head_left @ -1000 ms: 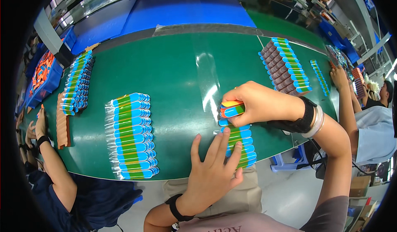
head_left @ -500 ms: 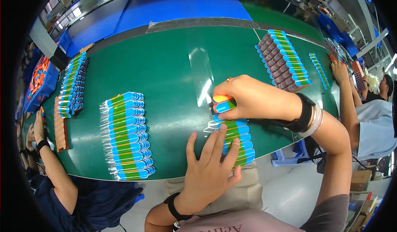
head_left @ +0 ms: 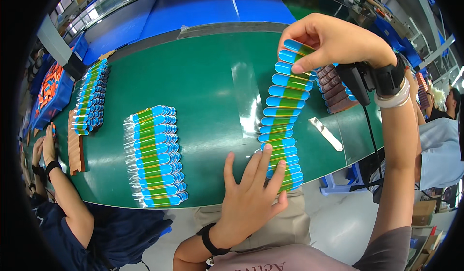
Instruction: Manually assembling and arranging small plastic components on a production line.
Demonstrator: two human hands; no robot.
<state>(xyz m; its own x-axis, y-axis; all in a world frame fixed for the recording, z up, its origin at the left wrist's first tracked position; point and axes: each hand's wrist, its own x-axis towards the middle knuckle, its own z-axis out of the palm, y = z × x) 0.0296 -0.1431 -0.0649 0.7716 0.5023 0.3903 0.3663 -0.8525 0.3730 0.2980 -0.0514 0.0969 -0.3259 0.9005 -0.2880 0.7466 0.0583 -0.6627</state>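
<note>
Strip row [head_left: 285, 102] fanned out on surface [head_left: 208, 87]; spreading seemingly mostly done, far-end strips [head_left: 288, 56] not yet released. Right hand [head_left: 333, 41]: grip clamped on those. Left hand [head_left: 249, 196]: fingers apart, tips on near end. Stacked strips [head_left: 155, 162] at left, already lined up.

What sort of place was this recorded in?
Most likely a factory workshop or packing room: a green worktable carries rows of matching blue-and-green strips, and a blue bin heaped with small, mostly orange pieces stands at the left.
</note>
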